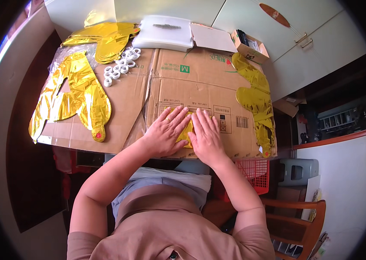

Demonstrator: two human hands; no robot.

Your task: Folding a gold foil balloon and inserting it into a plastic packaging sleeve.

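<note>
Both my hands lie flat, fingers stretched out, on a gold foil balloon piece (186,134) near the front edge of the cardboard (191,93). My left hand (168,132) covers its left part, and my right hand (207,134) presses beside it on the right. Most of that foil is hidden beneath my palms, so its full shape cannot be made out. To the left, a flat gold foil balloon shaped like a letter A (77,93) is spread out. Another gold foil balloon (254,93) with a curved outline lies along the right edge.
Stacked gold foil balloons (107,39) lie at the back left beside several small white ribbon rolls (120,67). Along the back stand clear plastic sleeves (163,34) and a small open box (250,47). A wooden chair (297,223) and a red crate (254,173) sit below right.
</note>
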